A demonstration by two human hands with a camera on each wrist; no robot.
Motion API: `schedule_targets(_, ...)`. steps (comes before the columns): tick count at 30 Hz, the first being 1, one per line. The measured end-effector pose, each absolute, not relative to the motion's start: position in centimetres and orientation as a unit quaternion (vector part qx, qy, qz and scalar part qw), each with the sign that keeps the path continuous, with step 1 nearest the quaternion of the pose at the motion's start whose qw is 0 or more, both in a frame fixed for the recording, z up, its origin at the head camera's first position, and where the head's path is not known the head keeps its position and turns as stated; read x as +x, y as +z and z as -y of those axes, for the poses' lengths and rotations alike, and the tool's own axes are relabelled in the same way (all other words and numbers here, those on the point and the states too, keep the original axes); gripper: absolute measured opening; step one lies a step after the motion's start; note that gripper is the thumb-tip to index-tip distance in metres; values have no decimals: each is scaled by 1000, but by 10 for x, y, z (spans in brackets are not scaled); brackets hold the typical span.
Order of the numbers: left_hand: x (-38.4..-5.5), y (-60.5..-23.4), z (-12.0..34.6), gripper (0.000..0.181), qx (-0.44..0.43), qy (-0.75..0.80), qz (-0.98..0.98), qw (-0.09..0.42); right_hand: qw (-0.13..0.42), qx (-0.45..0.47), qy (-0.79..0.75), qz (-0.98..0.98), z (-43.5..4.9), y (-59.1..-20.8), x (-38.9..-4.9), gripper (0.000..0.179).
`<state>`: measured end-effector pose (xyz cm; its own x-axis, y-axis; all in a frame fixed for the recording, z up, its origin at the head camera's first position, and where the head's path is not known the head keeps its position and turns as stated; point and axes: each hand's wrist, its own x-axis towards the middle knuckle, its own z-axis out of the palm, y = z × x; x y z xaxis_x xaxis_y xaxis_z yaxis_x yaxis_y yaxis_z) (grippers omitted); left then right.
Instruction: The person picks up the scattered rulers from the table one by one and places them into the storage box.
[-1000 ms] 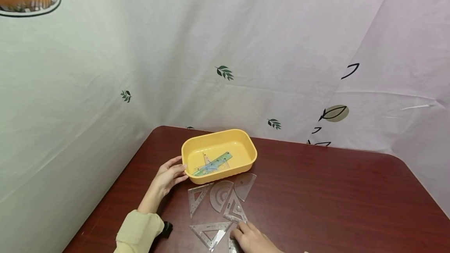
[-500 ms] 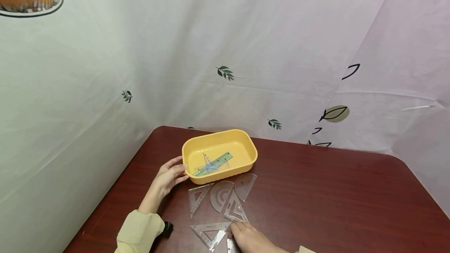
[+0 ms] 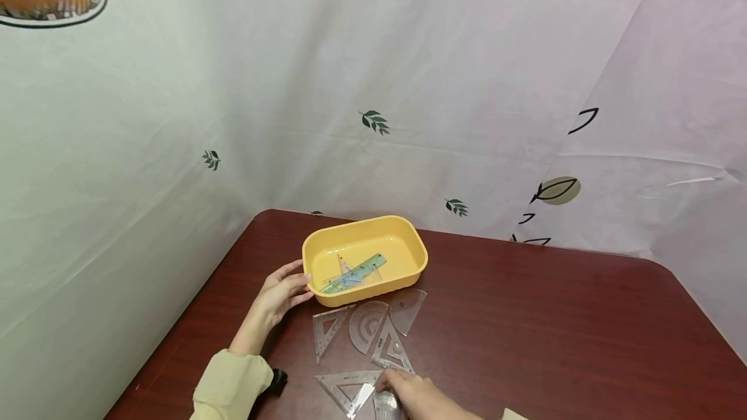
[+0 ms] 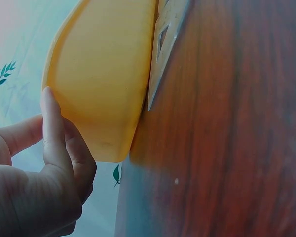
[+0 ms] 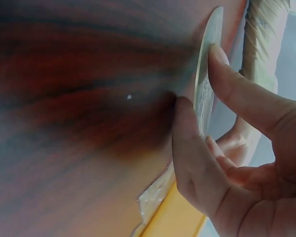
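A yellow tray (image 3: 408,275) stands near the back of the table. My left hand (image 3: 281,291) grips its left front corner, with fingertips at the rim (image 4: 45,94). Inside lie a green patterned ruler (image 3: 370,264) and a few clear pieces overlapping it. At the front, my right hand (image 3: 408,392) pinches a clear protractor (image 3: 385,407) between thumb and fingers. In the right wrist view the protractor (image 5: 210,74) is seen nearly edge-on, close over the table. Just left of this hand lies a clear set square (image 3: 350,378).
Between tray and right hand lie two more clear set squares, one left (image 3: 319,336) and one right (image 3: 388,361), a clear protractor (image 3: 356,326) and a rounded clear piece (image 3: 406,310). A dark red table (image 3: 554,329) meets a patterned cloth (image 3: 467,115) behind.
My right hand has shifted slightly left, and the protractor in it now shows more of its rounded end. The left hand and tray have stayed put.
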<state>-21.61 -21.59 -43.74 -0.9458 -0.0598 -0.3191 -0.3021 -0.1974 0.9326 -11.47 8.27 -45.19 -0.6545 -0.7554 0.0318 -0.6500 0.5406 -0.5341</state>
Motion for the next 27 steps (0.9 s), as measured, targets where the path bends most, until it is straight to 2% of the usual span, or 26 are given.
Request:
schedule_targets(4,-217,-437,215,64,-146,759,-630,80,143,-395,-321,-849,-89,-449,-121,44)
schedule_targets(12,-216,-437,216,66,-146,758,-630,81,261,-332,-424,-802,-96,-444,-129,35)
schedule_targets(27,-216,-437,216,67,-145,759,-629,84,335,-239,-509,-756,-86,-428,-137,37)
